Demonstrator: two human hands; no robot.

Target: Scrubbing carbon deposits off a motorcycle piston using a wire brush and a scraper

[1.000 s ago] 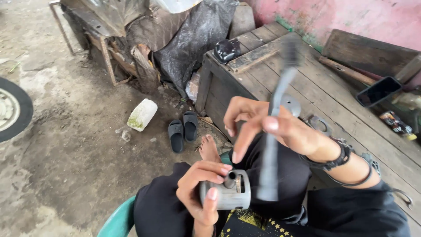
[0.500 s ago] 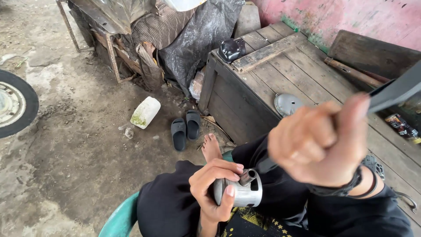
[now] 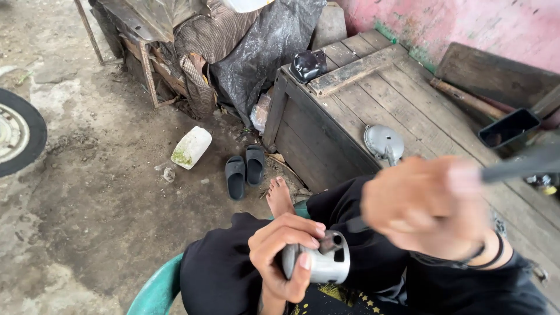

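Gripped metal cylinder (image 3: pixel 318 263) in left hand (image 3: pixel 283 256); clenched dark tool (image 3: pixel 513 166) in raised right hand (image 3: pixel 429 207). Striking step judged underway; next called for squarely aimed contact.

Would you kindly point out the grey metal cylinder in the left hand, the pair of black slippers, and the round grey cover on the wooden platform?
grey metal cylinder (image 3: pixel 326 265), head view, its curved side wall.
black slippers (image 3: pixel 245 170), head view, inner edge of the right slipper.
round grey cover (image 3: pixel 382 142), head view, middle of its dome.
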